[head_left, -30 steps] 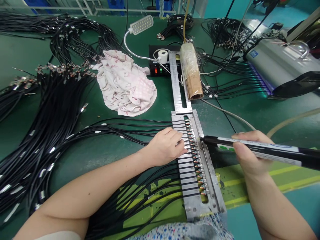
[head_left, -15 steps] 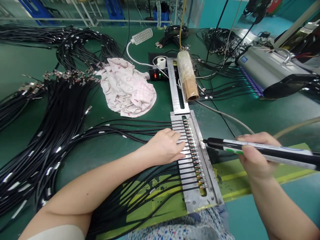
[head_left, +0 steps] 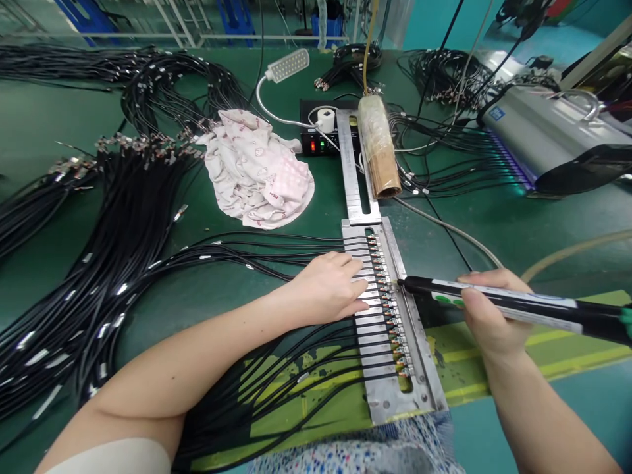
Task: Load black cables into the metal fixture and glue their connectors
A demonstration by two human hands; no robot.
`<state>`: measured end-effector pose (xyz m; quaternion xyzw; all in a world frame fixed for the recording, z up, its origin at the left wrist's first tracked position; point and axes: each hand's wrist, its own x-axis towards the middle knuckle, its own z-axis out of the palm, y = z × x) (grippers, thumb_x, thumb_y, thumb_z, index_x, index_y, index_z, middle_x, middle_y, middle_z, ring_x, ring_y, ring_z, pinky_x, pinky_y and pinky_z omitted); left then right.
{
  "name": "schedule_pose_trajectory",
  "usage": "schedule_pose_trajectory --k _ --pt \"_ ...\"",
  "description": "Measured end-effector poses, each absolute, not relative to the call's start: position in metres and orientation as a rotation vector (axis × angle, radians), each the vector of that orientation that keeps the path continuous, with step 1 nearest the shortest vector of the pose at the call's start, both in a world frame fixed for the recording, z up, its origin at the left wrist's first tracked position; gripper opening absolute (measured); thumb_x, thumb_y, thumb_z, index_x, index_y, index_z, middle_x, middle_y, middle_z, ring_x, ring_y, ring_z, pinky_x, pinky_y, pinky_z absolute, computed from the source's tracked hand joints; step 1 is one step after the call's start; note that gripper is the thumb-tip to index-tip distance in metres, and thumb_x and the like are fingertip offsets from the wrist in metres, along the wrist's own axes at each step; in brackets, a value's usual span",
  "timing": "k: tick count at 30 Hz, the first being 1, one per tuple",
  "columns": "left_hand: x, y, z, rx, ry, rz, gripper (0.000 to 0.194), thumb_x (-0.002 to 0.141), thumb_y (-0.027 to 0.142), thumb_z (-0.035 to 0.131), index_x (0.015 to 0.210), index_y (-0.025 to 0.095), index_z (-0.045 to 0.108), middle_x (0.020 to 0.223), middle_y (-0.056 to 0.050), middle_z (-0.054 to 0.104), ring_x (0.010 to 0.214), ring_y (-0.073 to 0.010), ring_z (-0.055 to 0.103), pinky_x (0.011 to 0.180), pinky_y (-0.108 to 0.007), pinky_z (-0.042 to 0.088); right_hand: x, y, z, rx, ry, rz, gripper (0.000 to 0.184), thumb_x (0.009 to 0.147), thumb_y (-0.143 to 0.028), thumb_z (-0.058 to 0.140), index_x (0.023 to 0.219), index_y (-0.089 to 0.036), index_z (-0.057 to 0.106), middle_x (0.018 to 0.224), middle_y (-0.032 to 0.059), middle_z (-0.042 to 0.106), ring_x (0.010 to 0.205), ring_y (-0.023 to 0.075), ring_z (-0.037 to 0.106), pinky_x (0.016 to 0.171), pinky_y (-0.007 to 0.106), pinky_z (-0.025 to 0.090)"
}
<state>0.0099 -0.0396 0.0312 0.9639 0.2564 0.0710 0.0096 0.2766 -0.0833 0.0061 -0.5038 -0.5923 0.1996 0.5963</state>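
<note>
My right hand (head_left: 496, 313) is closed around a black syringe-like dispenser (head_left: 494, 299) with a white label, green dots and a green end. The dispenser's thin tip points left, right beside a row of small metal connectors (head_left: 388, 299); whether it touches them I cannot tell. These connectors end black cables (head_left: 257, 243) that lie side by side across a long metal fixture (head_left: 378, 392). Resting over the middle cables on the fixture, my left hand (head_left: 330, 286) has its thumb and forefinger apart. Its other fingertips are partly hidden.
A crumpled cloth (head_left: 259, 171) lies beyond my left hand. Thick cable bundles (head_left: 133, 197) cover the left of the green table. Farther back are a lamp (head_left: 289, 66), a black control box (head_left: 311, 145), a wrapped cardboard tube (head_left: 382, 168) and a silver machine (head_left: 548, 135) glowing purple.
The dispenser's tip has shifted slightly down along the connector row and closer to it. My left hand stays on the cables, its thumb and forefinger somewhat wider apart. The view has moved a little.
</note>
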Motion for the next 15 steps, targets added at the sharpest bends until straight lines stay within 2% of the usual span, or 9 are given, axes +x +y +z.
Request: schedule_pose_trajectory --k 15 --pt "0.0086 -0.0387 0.0278 3.006 0.795 0.276 0.034 0.088 0.044 0.046 0.089 0.016 0.065 0.098 -0.013 0.060 0.094 -0.0248 0.055 0.079 -0.036 0.045 0.2754 -0.0836 0.0092 -1.204 -1.391 0.456 0.006 0.064 -0.027 0.068 0.068 -0.023 0.065 0.063 0.0006 0.066 0.051 0.0169 0.058 0.047 0.032 0.047"
